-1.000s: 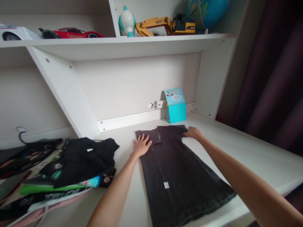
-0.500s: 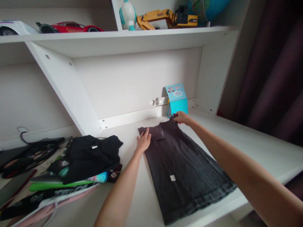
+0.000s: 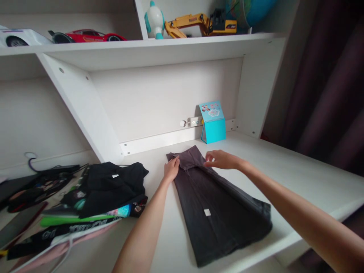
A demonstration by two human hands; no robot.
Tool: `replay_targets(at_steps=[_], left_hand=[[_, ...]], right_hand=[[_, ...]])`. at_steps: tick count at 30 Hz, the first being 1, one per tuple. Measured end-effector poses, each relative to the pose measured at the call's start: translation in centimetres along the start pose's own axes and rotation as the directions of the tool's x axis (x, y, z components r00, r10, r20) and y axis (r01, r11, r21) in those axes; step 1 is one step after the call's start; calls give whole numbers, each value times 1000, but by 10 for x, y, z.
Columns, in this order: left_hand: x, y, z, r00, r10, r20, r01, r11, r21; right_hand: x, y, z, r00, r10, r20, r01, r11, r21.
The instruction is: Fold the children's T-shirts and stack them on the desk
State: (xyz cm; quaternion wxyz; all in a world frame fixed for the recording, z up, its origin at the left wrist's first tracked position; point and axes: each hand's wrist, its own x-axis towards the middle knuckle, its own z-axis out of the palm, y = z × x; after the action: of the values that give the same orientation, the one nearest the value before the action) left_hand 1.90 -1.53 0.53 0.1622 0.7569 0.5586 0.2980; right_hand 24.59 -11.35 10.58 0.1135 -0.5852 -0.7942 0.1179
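A dark grey garment [image 3: 218,204] with a small white tag lies on the white desk [image 3: 307,178], its right side folded over toward the middle. My left hand [image 3: 171,169] lies flat with fingers out on the garment's upper left edge. My right hand [image 3: 220,160] pinches the folded edge of the cloth near the top and holds it over the garment's middle.
A pile of dark and coloured clothes [image 3: 93,197] lies to the left. A turquoise desk calendar [image 3: 212,122] stands at the back wall by a socket strip [image 3: 192,122]. The shelf above holds toy cars [image 3: 85,36], a yellow toy excavator [image 3: 199,22] and a globe.
My right hand has lifted the garment's upper right corner and carried it leftward, folding the right side over. My left hand has stayed pressed at the upper left edge.
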Motion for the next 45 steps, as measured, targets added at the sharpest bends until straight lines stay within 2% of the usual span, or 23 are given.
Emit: replay_targets(at_steps=[4, 6, 8, 11, 14, 15, 16, 17, 19, 20, 21, 22, 23, 25, 27, 29, 32, 34, 38, 41, 43, 45], left_hand=[[1, 1, 2, 1000, -5, -16, 5, 1000, 18], [1, 2, 2, 1000, -2, -17, 3, 1000, 28], [0, 3, 1, 1000, 1, -14, 0, 999, 42], [0, 2, 1, 1000, 5, -13, -4, 998, 65], [1, 1, 2, 1000, 4, -18, -3, 996, 89], [1, 1, 2, 1000, 5, -20, -3, 995, 96], [1, 0, 3, 1000, 6, -21, -4, 995, 103], [1, 0, 3, 1000, 8, -21, -6, 994, 110], [1, 1, 3, 1000, 11, -21, -8, 992, 123], [0, 1, 3, 1000, 10, -21, -8, 992, 128], [0, 1, 3, 1000, 9, -20, -6, 991, 133], [0, 1, 3, 1000, 8, -16, -5, 990, 142], [-1, 1, 3, 1000, 8, -10, -7, 988, 153], [-2, 1, 3, 1000, 19, 14, -22, 983, 183], [-2, 2, 3, 998, 31, 52, -42, 974, 222], [-3, 2, 4, 995, 25, 98, -50, 963, 265], [-4, 4, 5, 989, -18, 145, -32, 941, 336], [-5, 6, 5, 988, -46, 150, -13, 927, 375], [-1, 9, 0, 989, -29, 142, -39, 890, 455], [7, 8, -4, 997, -9, 82, -34, 859, 510], [12, 5, -4, 998, -29, 61, -7, 856, 517], [16, 0, -3, 993, -72, 92, 16, 863, 505]], right_hand=[[-62, 56, 8, 976, 115, 186, -130, 989, 71], [-84, 70, 19, 964, 92, 250, -131, 980, 147], [-96, 74, 30, 965, 56, 258, -111, 973, 203], [-103, 63, 35, 980, 29, 198, -75, 970, 232], [-112, 33, 21, 996, 27, 88, -48, 968, 247], [-117, 20, 14, 995, -10, 99, -19, 958, 287], [-122, 7, 6, 984, -79, 160, 18, 936, 352], [-126, -5, -2, 953, -176, 248, 52, 898, 437], [-129, -22, -14, 839, -372, 397, 83, 809, 582], [-125, -25, -17, 798, -427, 425, 91, 783, 615], [-117, -25, -18, 792, -443, 420, 112, 781, 614], [-105, -22, -16, 820, -427, 381, 148, 802, 578], [-89, -16, -12, 869, -385, 310, 189, 839, 511], [-49, -2, 2, 957, -268, 108, 226, 928, 297], [-8, 10, 23, 983, -169, -67, 176, 979, 103], [27, 17, 45, 984, -118, -136, 121, 992, 17], [55, 22, 73, 991, -96, -95, 95, 995, -16], [65, 25, 83, 995, -84, -54, 82, 996, -39], [87, 32, 78, 999, -42, -8, 41, 996, -76], [111, 35, 73, 998, 12, -59, -18, 995, -103], [124, 38, 79, 996, 29, -86, -39, 993, -113], [132, 43, 90, 996, 45, -83, -55, 992, -113]])
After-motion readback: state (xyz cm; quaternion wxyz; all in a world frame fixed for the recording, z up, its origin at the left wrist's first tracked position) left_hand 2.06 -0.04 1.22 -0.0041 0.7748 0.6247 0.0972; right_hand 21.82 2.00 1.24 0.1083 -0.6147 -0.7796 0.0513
